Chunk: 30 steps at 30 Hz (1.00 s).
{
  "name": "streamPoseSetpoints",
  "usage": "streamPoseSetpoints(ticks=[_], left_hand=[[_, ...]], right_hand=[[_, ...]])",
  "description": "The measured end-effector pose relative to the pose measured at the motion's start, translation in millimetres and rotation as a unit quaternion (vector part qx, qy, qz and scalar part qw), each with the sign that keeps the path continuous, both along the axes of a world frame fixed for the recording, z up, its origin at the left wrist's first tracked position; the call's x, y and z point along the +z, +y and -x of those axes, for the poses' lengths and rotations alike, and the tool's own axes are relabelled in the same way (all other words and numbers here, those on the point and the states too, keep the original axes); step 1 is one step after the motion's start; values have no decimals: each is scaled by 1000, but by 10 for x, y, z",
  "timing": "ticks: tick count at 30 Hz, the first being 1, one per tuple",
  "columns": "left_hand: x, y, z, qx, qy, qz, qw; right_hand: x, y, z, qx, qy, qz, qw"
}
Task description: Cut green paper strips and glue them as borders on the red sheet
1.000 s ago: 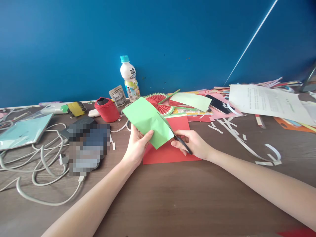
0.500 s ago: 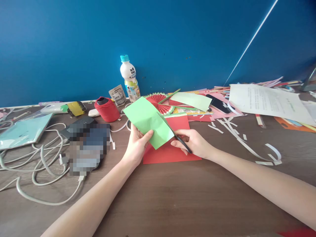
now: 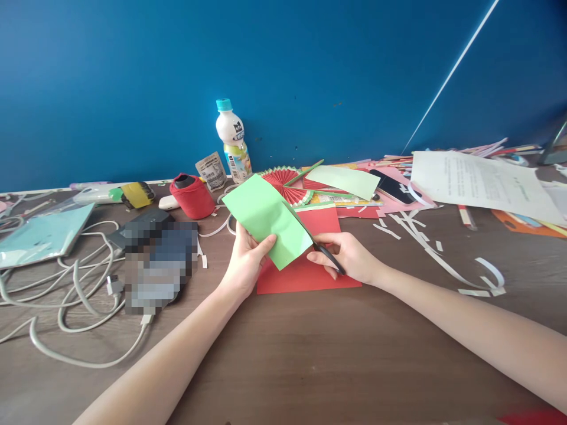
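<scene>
My left hand (image 3: 248,260) grips a sheet of green paper (image 3: 266,221) near its lower left edge, thumb on top. Black-handled scissors (image 3: 330,258) are held in my right hand (image 3: 343,255), with their blades lying along the green paper's right edge. Beneath, a sheet of red paper (image 3: 310,278) rests on the table, partly covered by the green one. Just behind the green paper sits a pleated red paper fan (image 3: 283,180) with a green rim, and a pale green paper piece (image 3: 343,180) lies beside it.
A bottle (image 3: 233,141) stands at the blue wall, near a red roll (image 3: 191,198). White cables (image 3: 66,301) and a blurred-out device (image 3: 162,265) lie left. White paper scraps (image 3: 425,239), a phone (image 3: 396,186) and a printed sheet (image 3: 478,183) are at right.
The scissor blades have come closer together along the green paper's edge. The green paper has shifted very slightly; both hands stay almost in place.
</scene>
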<state>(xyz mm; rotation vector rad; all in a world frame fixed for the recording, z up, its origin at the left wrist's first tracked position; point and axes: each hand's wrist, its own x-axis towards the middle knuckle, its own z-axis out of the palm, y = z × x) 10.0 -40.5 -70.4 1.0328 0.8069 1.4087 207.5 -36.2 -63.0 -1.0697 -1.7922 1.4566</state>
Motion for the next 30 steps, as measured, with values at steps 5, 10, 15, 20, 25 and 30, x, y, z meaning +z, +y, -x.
streamPoseSetpoints(ticks=[5,10,15,20,25,30], left_hand=[[3,-1,2,1,3,8,1000],[14,-7,-3,-3,-1,7,1000],[17,-38,-24,-30,13,13,999],[16,-77,-53,-43,17,23,999],[9,-65,-53,-32,19,9,999],[15,-48,-48,-1,18,-6,1000]], right_hand=[[5,2,-12,5,-7,-2,1000],[41,-4,-5,11,-1,9,1000],[103,-20,1,14,1,19,1000],[100,-11,-10,21,-4,3,1000],[78,-7,-9,16,-13,-1,1000],[76,-10,8,23,-24,-6,999]])
